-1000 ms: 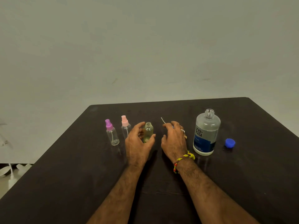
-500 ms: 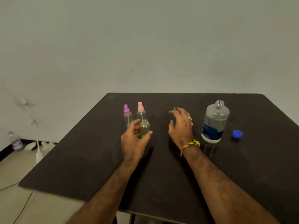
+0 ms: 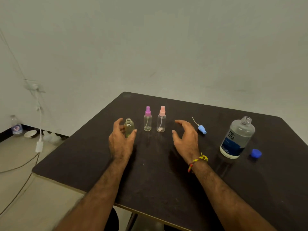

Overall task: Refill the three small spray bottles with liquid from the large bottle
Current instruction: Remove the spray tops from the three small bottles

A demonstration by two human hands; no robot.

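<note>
Left hand fingers curled round uncapped clear cylindrical bottle; right hand fingers spread, empty.

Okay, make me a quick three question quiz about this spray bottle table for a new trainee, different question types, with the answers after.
1. True or false: the large bottle has its blue cap screwed on.
2. Which small bottle is inside the left hand's grip? A) purple-topped bottle B) pink-topped bottle C) open yellowish bottle
3. Fill in: the blue sprayer head lies on the table between the right hand and the ____ bottle.

Key: 1 false; 2 C; 3 large.
</note>
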